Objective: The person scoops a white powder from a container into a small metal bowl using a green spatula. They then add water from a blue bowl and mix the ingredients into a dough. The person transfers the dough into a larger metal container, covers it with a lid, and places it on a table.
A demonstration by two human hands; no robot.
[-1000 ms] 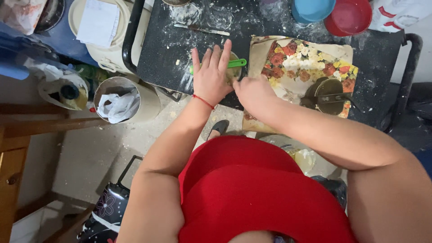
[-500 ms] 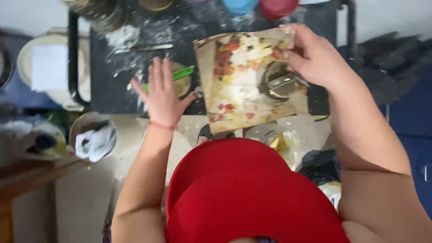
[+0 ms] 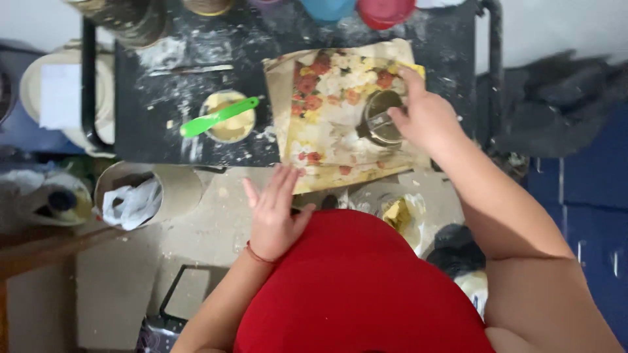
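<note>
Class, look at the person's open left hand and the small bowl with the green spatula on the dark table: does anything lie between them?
Nothing visible does. The left hand hovers open off the table's near edge; only bare floury tabletop separates it from the bowl with the green spatula.

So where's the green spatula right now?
In the head view, the green spatula lies across a small round bowl on the dark floured table, left of the flowered cloth, away from both hands.
</note>
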